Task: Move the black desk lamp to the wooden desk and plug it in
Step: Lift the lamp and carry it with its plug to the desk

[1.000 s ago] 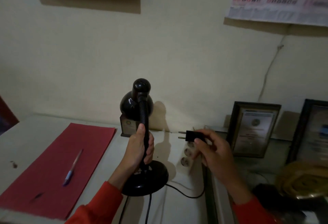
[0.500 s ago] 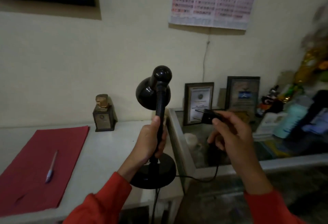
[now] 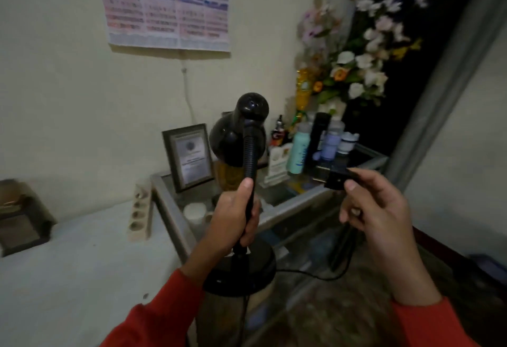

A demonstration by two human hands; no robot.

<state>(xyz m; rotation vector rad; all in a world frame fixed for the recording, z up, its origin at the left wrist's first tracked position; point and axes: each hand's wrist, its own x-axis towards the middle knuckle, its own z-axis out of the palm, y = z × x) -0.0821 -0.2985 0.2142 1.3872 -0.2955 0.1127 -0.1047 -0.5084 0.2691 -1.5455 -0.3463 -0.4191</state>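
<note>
The black desk lamp (image 3: 248, 138) hangs upright in the air, its round base (image 3: 241, 272) clear of any surface. My left hand (image 3: 236, 215) is closed around its ribbed neck. My right hand (image 3: 375, 209) pinches the lamp's black plug (image 3: 336, 180) at chest height, prongs pointing left. The black cord (image 3: 310, 274) loops from the base toward my right hand. A beige power strip (image 3: 140, 213) lies on the white table (image 3: 68, 278) to the left. No wooden desk is in view.
A glass-topped cabinet (image 3: 290, 204) behind the lamp carries a framed certificate (image 3: 189, 155), several bottles (image 3: 315, 140) and a flower arrangement (image 3: 351, 52). A calendar (image 3: 167, 6) hangs on the wall. A small trophy (image 3: 19, 215) stands at the far left. Dark doorway at right.
The lamp has been lifted off the white table and carried right, past the table's edge. The plug, out of the strip, travels with my right hand. The view has swung right.
</note>
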